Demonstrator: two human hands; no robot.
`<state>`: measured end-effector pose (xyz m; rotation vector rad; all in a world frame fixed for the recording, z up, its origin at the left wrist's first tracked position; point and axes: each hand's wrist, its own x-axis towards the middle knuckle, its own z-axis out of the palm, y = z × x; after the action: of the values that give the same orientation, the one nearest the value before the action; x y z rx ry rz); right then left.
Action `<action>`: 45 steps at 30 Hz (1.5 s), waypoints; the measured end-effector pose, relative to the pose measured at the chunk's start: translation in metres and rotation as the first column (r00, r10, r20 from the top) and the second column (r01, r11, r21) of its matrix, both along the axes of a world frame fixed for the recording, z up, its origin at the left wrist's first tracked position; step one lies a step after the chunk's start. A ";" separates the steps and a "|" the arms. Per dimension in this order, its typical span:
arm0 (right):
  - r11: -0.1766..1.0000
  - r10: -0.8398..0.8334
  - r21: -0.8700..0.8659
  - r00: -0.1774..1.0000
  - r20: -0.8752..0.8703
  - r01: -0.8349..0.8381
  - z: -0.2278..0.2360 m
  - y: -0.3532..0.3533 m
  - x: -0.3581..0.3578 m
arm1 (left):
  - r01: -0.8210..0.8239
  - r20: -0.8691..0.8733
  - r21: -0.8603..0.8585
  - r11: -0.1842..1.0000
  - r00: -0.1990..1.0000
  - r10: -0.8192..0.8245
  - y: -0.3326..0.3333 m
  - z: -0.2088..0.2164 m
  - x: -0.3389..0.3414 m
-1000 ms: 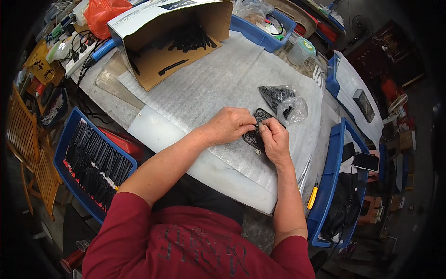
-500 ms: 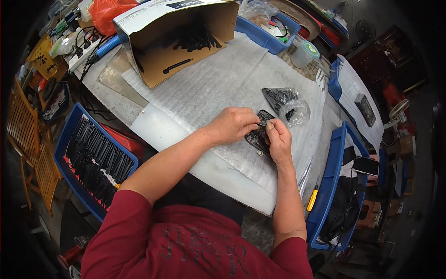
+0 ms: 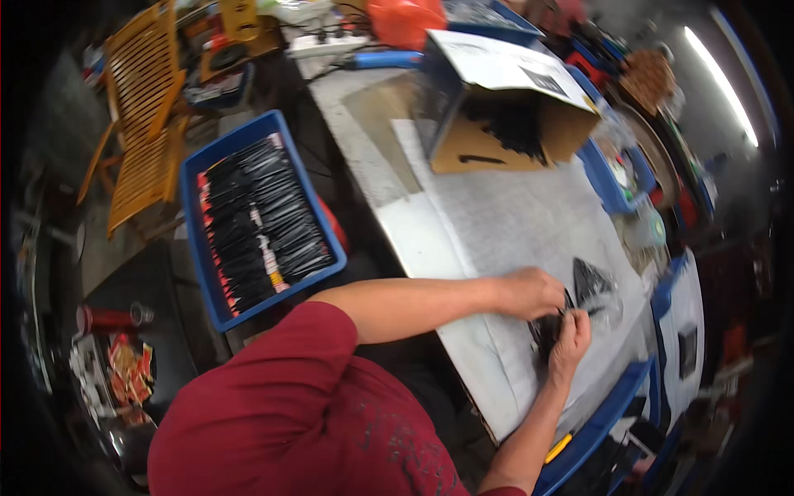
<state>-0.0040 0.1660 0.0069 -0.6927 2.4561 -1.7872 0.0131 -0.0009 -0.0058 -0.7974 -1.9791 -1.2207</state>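
Over the foam-covered table, my left hand [image 3: 533, 293] and my right hand [image 3: 571, 341] are close together. Both are closed, fingers pinching the upper end of a small plastic bag of black content [image 3: 542, 332]. Its lower part hangs between and below the hands, and blur hides what exactly is inside. Just beyond my fingers lies another clear plastic bag with black pieces [image 3: 590, 283], touched by neither hand.
An open cardboard box [image 3: 496, 149] with black parts inside stands at the table's far side. Left of the table is a blue crate [image 3: 217, 289] of packed black items. Another blue crate [image 3: 600, 430] and a yellow-handled tool [image 3: 559, 448] are at the right.
The view has swung left, so the table and hands appear farther right and the left crate shows fully. Both hands stay together at the small bag.
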 end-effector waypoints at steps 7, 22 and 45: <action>0.983 0.059 -0.175 0.995 0.080 -0.044 0.001 0.002 0.003 | -0.116 -0.132 -0.138 0.984 0.986 0.098 0.011 -0.007 -0.006; 0.956 -0.107 -0.264 0.991 0.085 0.126 -0.010 0.007 -0.009 | -0.180 0.181 -0.052 0.982 0.966 0.187 -0.091 0.017 0.132; 0.974 -0.144 -0.182 0.989 -0.042 0.134 -0.023 0.024 -0.017 | -0.962 0.826 0.113 -0.248 -0.048 0.562 -0.361 -0.094 0.327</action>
<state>-0.0207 0.1904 -0.0157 -0.6003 2.4574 -2.0873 0.3402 -0.3615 -0.0995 1.4790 -1.3114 -1.0329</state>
